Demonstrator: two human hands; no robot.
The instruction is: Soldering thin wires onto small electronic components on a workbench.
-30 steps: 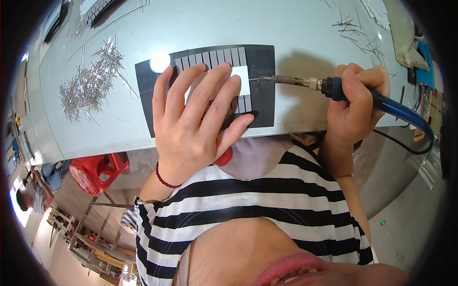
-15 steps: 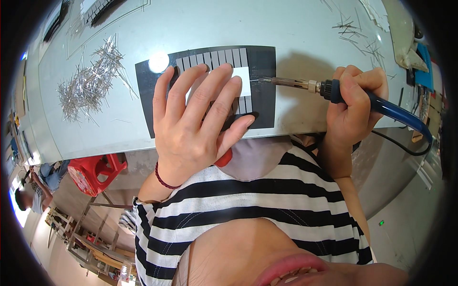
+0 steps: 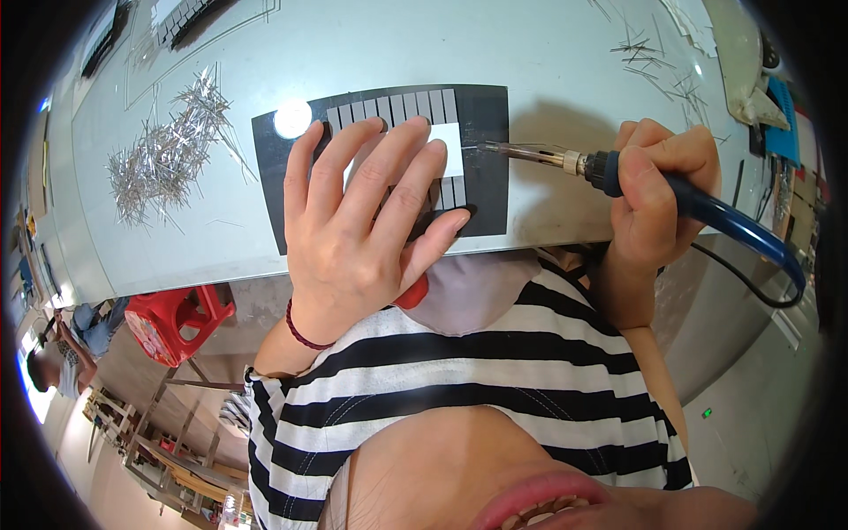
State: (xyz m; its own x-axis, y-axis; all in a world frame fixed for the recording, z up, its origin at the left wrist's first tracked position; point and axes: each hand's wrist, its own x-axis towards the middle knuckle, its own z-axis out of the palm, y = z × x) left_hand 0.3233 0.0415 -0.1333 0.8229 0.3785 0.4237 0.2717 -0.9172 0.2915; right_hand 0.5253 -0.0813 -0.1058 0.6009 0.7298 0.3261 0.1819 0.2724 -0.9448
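A black rectangular sheet (image 3: 488, 194) lies near the front edge of the table. On it rests a row of narrow grey strips (image 3: 422, 107) with a white piece (image 3: 452, 146) across their middle. My left hand (image 3: 358, 212) is spread flat over the strips and the white piece, fingers apart, hiding much of both. In my right hand (image 3: 658, 190) is a soldering iron (image 3: 594, 166) with a blue handle and cable. Its tip points left and meets or hovers just over the sheet, right of the white piece; contact cannot be made out.
A pile of thin silvery wire pieces (image 3: 163, 155) lies on the pale table (image 3: 291, 53) at the left. More loose wires (image 3: 649, 62) are scattered at the far right. Dark-and-grey strip pieces (image 3: 181, 19) sit far left. A red stool (image 3: 177, 322) and a person (image 3: 66, 358) are beyond the left side.
The soldering iron's handle has tilted slightly lower, and my right hand has shifted a little with it. The sheet has moved very slightly; my left hand stays spread in place.
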